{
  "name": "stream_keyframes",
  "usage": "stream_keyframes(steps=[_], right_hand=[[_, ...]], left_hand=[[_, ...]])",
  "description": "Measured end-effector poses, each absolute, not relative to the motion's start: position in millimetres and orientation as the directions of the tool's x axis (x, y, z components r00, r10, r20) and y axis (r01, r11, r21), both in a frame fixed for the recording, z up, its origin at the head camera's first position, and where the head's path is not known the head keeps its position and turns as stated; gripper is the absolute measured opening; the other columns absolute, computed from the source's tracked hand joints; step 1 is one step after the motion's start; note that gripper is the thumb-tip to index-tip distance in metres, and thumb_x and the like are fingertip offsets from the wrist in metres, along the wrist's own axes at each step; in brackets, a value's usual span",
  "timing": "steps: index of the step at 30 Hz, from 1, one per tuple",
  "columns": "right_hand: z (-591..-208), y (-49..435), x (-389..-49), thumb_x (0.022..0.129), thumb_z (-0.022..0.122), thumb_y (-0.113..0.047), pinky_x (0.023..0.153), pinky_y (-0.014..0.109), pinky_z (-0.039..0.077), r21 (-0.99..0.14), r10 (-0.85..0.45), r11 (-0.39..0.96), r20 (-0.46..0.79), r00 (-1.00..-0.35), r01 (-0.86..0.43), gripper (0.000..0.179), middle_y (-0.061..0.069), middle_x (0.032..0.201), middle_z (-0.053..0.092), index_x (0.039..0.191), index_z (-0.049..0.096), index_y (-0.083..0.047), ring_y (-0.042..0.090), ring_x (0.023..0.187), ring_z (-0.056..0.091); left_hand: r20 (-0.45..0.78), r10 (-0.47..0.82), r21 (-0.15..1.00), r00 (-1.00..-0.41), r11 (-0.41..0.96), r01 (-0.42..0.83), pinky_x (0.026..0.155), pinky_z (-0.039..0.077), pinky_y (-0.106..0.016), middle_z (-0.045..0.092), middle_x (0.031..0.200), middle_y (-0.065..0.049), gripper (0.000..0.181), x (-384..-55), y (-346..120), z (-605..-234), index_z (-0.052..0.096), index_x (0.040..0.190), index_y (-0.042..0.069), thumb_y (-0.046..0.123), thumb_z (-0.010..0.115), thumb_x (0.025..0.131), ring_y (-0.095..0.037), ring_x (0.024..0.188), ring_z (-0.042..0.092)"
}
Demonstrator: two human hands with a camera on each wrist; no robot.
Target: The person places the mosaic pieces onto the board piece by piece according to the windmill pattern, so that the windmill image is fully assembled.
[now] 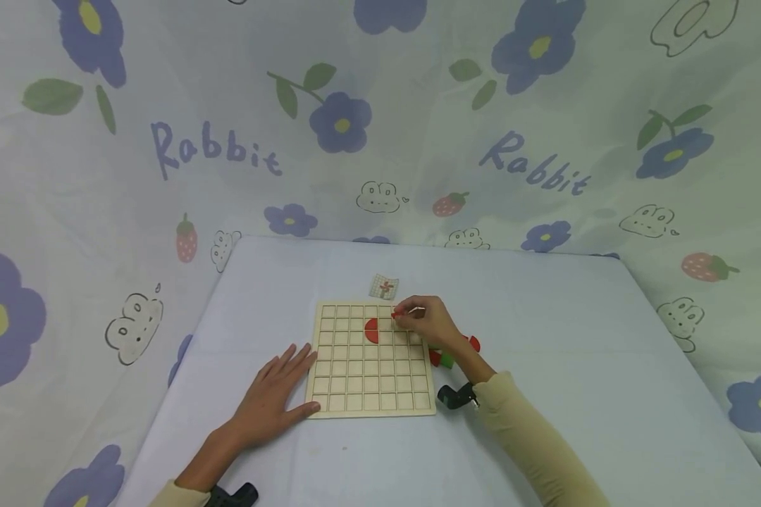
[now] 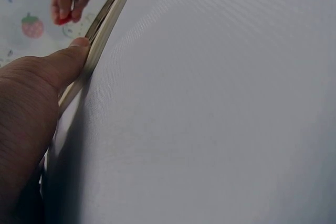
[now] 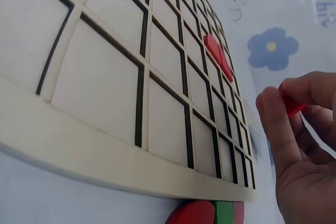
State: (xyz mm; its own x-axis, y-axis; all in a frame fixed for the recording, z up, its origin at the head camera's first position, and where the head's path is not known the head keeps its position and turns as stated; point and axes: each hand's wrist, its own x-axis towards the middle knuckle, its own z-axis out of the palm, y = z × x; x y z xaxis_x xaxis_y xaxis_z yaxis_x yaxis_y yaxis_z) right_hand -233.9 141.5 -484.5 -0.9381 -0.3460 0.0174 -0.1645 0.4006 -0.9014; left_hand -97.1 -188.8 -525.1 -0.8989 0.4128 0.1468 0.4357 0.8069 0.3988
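Note:
A square wooden grid board lies flat on the white table, divided into small square cells. Two red quarter-round pieces sit side by side in its upper part, forming a half disc. Above the board's upper right area, my right hand pinches a small red piece between thumb and fingers; its full shape is hidden by the fingertips. My left hand lies with fingers spread at the board's left edge, its thumb touching the lower left rim, as the left wrist view also shows.
Beyond the board's far edge lies a small pattern card with a red figure on a grid. Several red and green pieces, among them a green block, lie beside the board's right edge, partly under my right forearm. A printed cloth hangs behind the table.

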Motion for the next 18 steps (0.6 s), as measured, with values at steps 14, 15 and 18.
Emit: stream_keyframes(steps=[14,15,18], right_hand=[[-490,132,-231,0.090,0.074,-0.014,0.064,0.031,0.054,-0.842,-0.403,0.450,0.106,-0.909,-0.298,0.012,-0.003,0.082,0.071,0.098,0.074,-0.005,0.013,0.074,0.066],[-491,132,-230,0.089,0.075,-0.015,0.064,0.031,0.054,-0.842,-0.397,0.454,0.103,-0.912,-0.292,0.011,-0.004,0.080,0.071,0.096,0.075,-0.007,0.012,0.072,0.066],[-491,129,-229,0.086,0.078,-0.015,0.063,0.031,0.055,-0.832,-0.386,0.475,0.095,-0.917,-0.286,0.008,-0.005,0.079,0.071,0.091,0.075,-0.010,0.011,0.070,0.066]], left_hand=[[0.145,0.409,0.405,-0.901,0.806,0.431,0.116,0.013,-0.052,0.025,0.161,-0.006,0.089,-96,-188,-522,0.032,0.155,0.012,0.059,0.065,0.087,-0.032,0.147,0.016],[0.146,0.409,0.404,-0.901,0.806,0.432,0.116,0.014,-0.052,0.025,0.161,-0.006,0.089,-96,-188,-522,0.032,0.155,0.012,0.059,0.065,0.087,-0.032,0.147,0.017],[0.146,0.409,0.403,-0.901,0.807,0.431,0.116,0.013,-0.052,0.024,0.161,-0.005,0.089,-96,-188,-522,0.032,0.155,0.012,0.060,0.064,0.087,-0.032,0.147,0.016]])
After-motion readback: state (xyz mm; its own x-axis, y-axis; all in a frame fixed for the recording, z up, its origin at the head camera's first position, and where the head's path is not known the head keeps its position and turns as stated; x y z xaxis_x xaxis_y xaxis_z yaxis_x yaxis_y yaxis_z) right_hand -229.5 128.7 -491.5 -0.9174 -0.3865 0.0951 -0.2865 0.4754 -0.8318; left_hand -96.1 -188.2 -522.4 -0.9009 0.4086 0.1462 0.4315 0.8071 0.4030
